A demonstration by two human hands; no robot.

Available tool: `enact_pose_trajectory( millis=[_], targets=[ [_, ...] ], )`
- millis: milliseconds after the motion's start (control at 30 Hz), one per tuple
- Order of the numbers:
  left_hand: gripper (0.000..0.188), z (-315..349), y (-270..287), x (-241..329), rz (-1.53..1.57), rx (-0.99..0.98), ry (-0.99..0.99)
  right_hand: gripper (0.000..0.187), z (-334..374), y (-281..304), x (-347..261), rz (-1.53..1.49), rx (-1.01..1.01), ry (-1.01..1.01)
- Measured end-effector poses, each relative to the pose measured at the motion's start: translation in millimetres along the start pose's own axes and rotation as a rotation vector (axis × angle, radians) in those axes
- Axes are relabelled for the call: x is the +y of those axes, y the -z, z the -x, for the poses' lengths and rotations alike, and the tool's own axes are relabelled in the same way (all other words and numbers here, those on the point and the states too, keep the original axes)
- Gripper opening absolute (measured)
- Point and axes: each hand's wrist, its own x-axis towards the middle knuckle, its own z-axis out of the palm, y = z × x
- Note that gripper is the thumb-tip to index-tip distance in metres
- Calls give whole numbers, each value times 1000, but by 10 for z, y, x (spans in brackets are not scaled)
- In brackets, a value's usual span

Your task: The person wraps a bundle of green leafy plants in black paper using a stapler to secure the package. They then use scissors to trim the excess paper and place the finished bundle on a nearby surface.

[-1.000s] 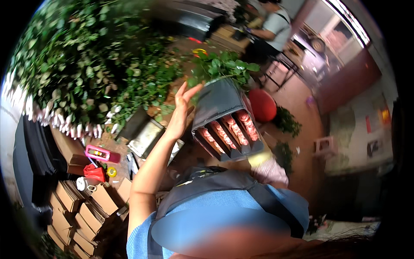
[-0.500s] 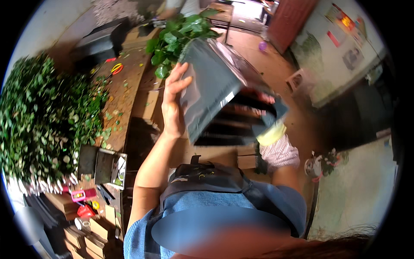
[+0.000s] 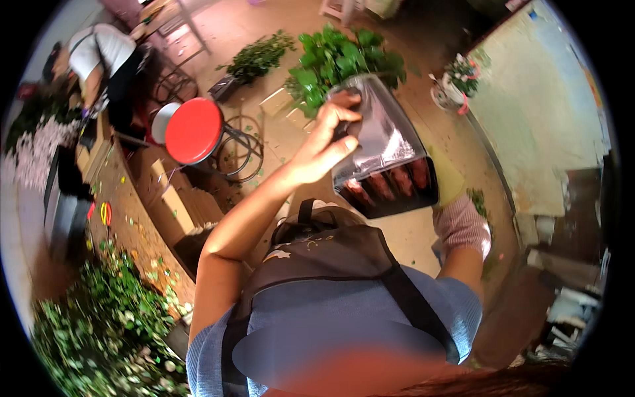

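Gripping the upper edge of a shiny plastic sleeve (image 3: 383,142), the left hand (image 3: 324,149) holds a wrapped bunch of flowers (image 3: 344,63) out over the floor. The right hand, in a yellow glove (image 3: 450,182), sits behind the bunch's lower end; its grip cannot be told. The bunch looks light and floppy, the film slippery and easily crushed, so it is best held around the stems.

The left arm rises bare from the shoulder, elbow bent, forearm angled up and to the right. The left hand (image 3: 324,149) is raised, fingers curled over in a grip. The right forearm, in a pink striped sleeve, reaches upward; the right hand is hidden.
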Motion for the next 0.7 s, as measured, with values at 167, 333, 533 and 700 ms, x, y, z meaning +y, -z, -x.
enact_pose_trajectory(
  millis=[167, 333, 533, 700],
  targets=[
    [38, 360, -533, -565, 163, -236, 144, 55, 460, 261, 967, -117, 269, -183],
    [48, 647, -1097, -1056, 304, -476, 237, 57, 942, 593, 2013, -281, 511, -320],
    [57, 889, -1595, -1641, 155, -705, 286, 58, 1446, 1276, 3173, -399, 708, -408],
    [57, 1179, -2001, -2359, -166, -724, 577, 59, 1504, 1931, 4117, -357, 818, -440]
  ],
)
